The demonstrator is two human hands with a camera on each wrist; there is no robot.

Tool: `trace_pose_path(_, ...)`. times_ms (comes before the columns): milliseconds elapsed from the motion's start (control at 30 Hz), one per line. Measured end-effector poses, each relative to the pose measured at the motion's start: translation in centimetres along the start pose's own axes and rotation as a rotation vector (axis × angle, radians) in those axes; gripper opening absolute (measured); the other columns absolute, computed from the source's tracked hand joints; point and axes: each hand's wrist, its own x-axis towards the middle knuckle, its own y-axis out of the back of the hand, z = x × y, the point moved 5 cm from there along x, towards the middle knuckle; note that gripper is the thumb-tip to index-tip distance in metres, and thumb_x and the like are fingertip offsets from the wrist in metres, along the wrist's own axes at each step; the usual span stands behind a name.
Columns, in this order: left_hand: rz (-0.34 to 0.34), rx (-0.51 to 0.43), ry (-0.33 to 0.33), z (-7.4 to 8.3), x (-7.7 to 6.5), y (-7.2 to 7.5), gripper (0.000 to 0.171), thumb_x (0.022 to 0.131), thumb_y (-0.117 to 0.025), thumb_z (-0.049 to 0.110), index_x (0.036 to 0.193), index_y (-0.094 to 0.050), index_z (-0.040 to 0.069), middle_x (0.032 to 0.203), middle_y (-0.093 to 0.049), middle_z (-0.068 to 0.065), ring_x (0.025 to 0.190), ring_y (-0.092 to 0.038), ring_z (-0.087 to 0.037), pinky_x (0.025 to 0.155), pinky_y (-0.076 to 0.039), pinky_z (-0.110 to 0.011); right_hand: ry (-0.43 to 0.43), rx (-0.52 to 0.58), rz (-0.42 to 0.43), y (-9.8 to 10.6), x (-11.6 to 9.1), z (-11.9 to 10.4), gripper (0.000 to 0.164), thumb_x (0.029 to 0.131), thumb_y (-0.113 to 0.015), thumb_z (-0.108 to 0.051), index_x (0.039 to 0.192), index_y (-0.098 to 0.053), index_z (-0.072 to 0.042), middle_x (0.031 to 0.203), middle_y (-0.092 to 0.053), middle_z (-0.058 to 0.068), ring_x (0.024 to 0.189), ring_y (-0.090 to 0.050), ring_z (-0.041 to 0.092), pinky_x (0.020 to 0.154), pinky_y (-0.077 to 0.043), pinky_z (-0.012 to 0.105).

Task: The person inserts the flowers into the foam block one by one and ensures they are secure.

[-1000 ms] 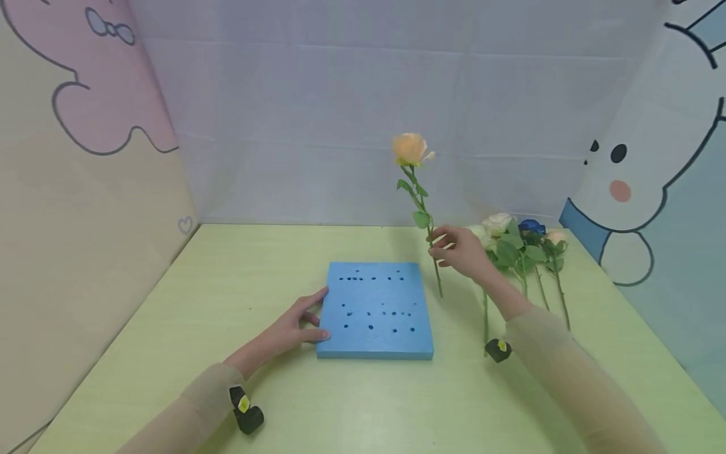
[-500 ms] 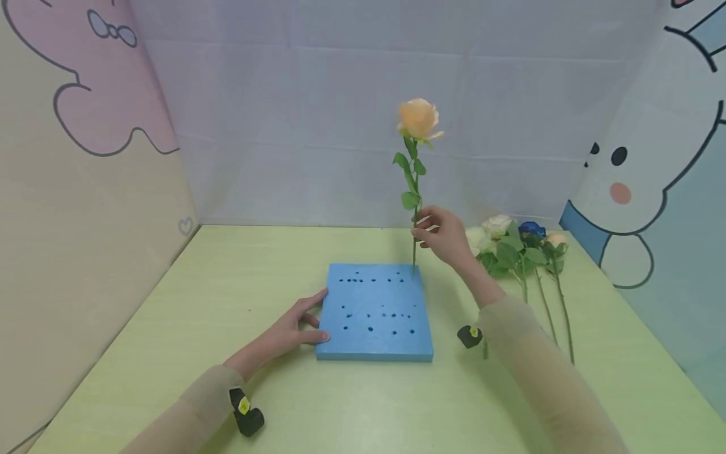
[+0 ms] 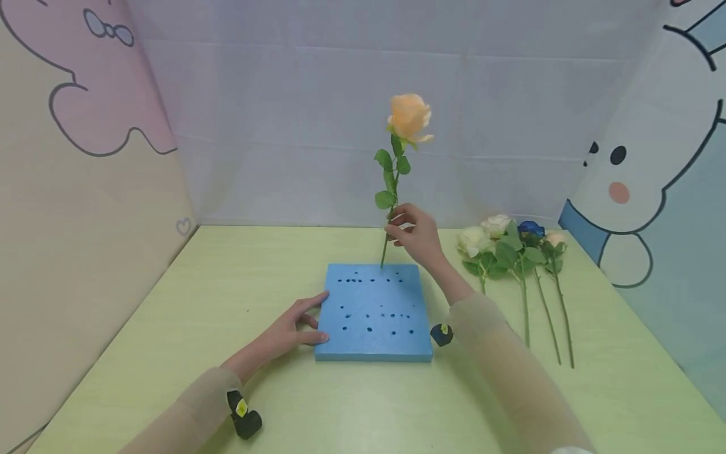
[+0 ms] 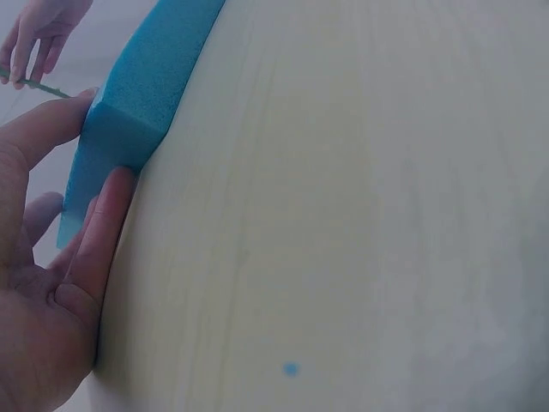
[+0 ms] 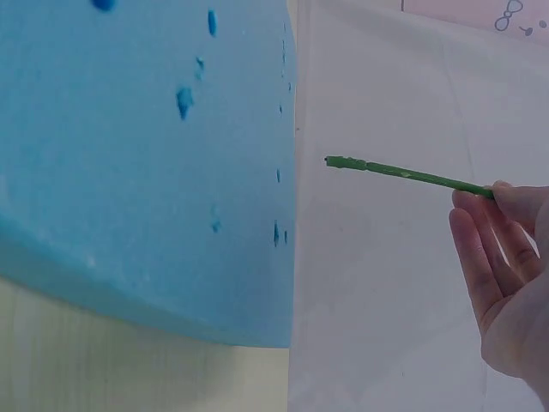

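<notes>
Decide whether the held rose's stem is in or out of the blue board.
Out: in the right wrist view, the stem ends clear of the blue board.

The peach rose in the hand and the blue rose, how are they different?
The peach rose has pale orangey petals; the blue rose has deep blue ones.
The peach rose is pinched by the right hand, nearly upright; the blue rose lies on the table.
The peach rose is by itself; the blue rose is bunched with other flowers.
Both are flowers.
</notes>
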Motion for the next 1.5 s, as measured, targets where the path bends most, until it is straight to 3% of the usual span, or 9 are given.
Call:
trace_pose_path(133,0.002,-0.003,-0.002,0.1,-0.1,0.0,0.088,0.082,-0.080,0.035,0.155,-0.030,0.034,0.149,-0.039,-0.006,0.111,-0.056,-0.017,0.094,-0.042,-0.035,0.028,0.004,0.000,-1.0,0.2,-0.3,0.020,0.091,-0.070,-0.009,0.108,-0.063,-0.003,0.096,-0.070,0.019,0.070,-0.073,0.020,0.064,-0.060,0.032)
trace_pose_path(300,0.003,-0.002,-0.007,0.2,-0.1,0.1,0.091,0.082,-0.080,0.035,0.156,-0.028,0.032,0.153,-0.038,-0.006,0.109,-0.056,-0.016,0.094,-0.042,-0.034,0.057,-0.007,-0.022,-2.4,0.4,-0.8,0.018,0.092,-0.068,-0.009,0.108,-0.062,-0.004,0.096,-0.070,0.017,0.079,-0.074,0.035,0.065,-0.060,0.033)
trace_pose_path(600,-0.005,0.003,-0.021,0.1,-0.1,0.1,0.093,0.083,-0.079,0.035,0.158,-0.024,0.030,0.158,-0.036,-0.007,0.109,-0.056,-0.016,0.094,-0.043,-0.035,0.082,-0.064,-0.051,-4.4,0.5,-1.4,0.014,0.093,-0.067,-0.009,0.106,-0.062,-0.005,0.099,-0.071,0.015,0.078,-0.075,0.026,0.067,-0.060,0.038)
trace_pose_path(767,0.000,-0.007,-0.014,0.0,0.0,0.1,0.093,0.082,-0.080,0.035,0.157,-0.025,0.032,0.156,-0.036,-0.005,0.109,-0.056,-0.016,0.096,-0.042,-0.037,0.087,-0.082,-0.081,-5.1,0.4,-1.6,0.015,0.093,-0.067,-0.008,0.106,-0.062,-0.003,0.099,-0.072,0.015,0.081,-0.074,0.032,0.065,-0.059,0.030)
trace_pose_path(967,-0.007,-0.016,-0.020,0.3,-0.2,0.2,0.093,0.083,-0.079,0.033,0.158,-0.024,0.030,0.157,-0.037,-0.009,0.110,-0.056,-0.018,0.100,-0.040,-0.043,0.049,-0.105,-0.110,-5.7,0.5,-1.0,0.015,0.094,-0.066,-0.011,0.108,-0.063,-0.004,0.100,-0.071,0.013,0.086,-0.074,0.036,0.065,-0.058,0.027)
trace_pose_path(1167,-0.005,-0.015,-0.016,0.6,-0.2,0.1,0.093,0.084,-0.079,0.033,0.158,-0.023,0.030,0.157,-0.036,-0.009,0.110,-0.056,-0.018,0.102,-0.040,-0.047,0.027,-0.110,-0.134,-6.0,0.5,-0.6,0.015,0.094,-0.065,-0.011,0.108,-0.062,-0.004,0.102,-0.070,0.013,0.087,-0.074,0.036,0.069,-0.060,0.038)
trace_pose_path(1333,-0.002,-0.012,-0.012,0.2,0.1,0.0,0.094,0.083,-0.080,0.034,0.158,-0.023,0.031,0.158,-0.036,-0.008,0.110,-0.056,-0.017,0.103,-0.040,-0.046,0.002,-0.134,-0.160,-6.0,0.4,-0.6,0.014,0.095,-0.065,-0.012,0.108,-0.065,-0.008,0.103,-0.071,0.012,0.090,-0.074,0.036,0.068,-0.059,0.032)
trace_pose_path(1500,0.004,-0.017,0.002,-0.1,0.1,0.0,0.094,0.082,-0.080,0.036,0.157,-0.024,0.034,0.157,-0.036,-0.004,0.109,-0.056,-0.016,0.102,-0.041,-0.044,-0.033,-0.153,-0.216,-6.2,0.4,-0.6,0.019,0.096,-0.064,-0.017,0.112,-0.071,-0.010,0.107,-0.072,0.010,0.093,-0.073,0.033,0.070,-0.060,0.033)
